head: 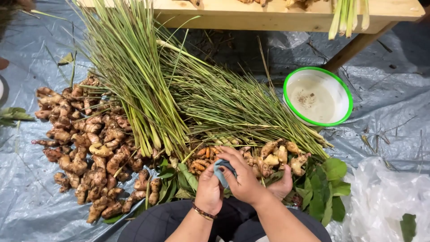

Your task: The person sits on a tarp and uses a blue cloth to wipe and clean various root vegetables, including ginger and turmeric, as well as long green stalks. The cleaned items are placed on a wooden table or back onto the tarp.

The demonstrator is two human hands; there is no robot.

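Observation:
My left hand (pixel 208 190), with a beaded bracelet on its wrist, and my right hand (pixel 244 177) meet at the bottom centre. Both close on a small blue-grey folded piece (pixel 222 172), perhaps cloth; what it is I cannot tell. The right hand's fingers curl over its top. Just beyond my fingers lie small orange turmeric roots (pixel 201 154) and pale ginger pieces (pixel 280 154). Long lemongrass bundles (pixel 148 89) fan out above them. My dark-clothed lap is below the hands.
A large heap of brown ginger roots (pixel 87 148) lies at the left on a grey plastic sheet (pixel 27 201). A white bowl with a green rim (pixel 345 96) stands at the right. Green leaves (pixel 324 188), a clear plastic bag (pixel 385 201) and a wooden bench (pixel 268 18) surround them.

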